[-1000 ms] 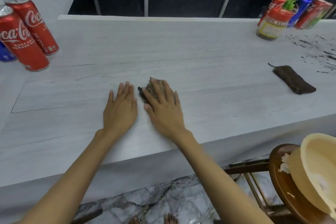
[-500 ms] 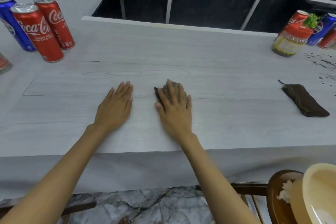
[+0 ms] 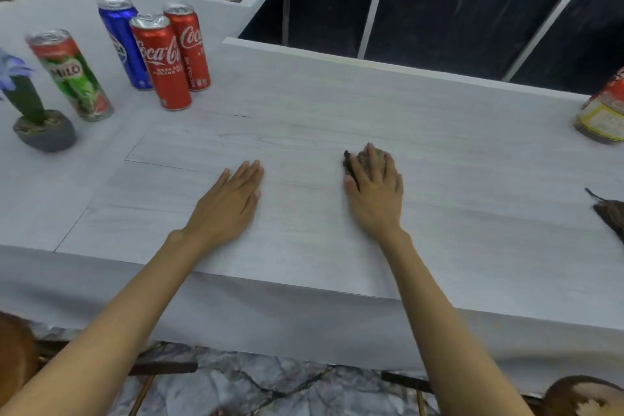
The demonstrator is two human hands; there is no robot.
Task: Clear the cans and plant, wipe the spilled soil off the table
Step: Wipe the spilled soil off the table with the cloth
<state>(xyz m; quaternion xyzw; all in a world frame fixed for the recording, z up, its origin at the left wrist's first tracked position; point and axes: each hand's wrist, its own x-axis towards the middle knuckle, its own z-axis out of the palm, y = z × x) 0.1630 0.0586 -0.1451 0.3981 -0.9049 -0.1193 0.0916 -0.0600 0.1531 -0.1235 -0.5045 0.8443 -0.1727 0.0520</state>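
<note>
Our right hand (image 3: 374, 199) presses a brown cloth (image 3: 362, 159) beneath flat, spread fingers. Our left hand (image 3: 229, 203) lies flat on the table (image 3: 456, 152), fingers straight, holding nothing.

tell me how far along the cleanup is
Looks done: four cans and the plant stand grouped at the table's left end. In hand: right hand presses a cloth flat; left hand rests beside. Left: jar at right edge; no soil in view.

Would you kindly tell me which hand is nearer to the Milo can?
Left. The left hand lies flat right of the Milo can; the right hand, pressing a brown cloth, is farther right.
</note>
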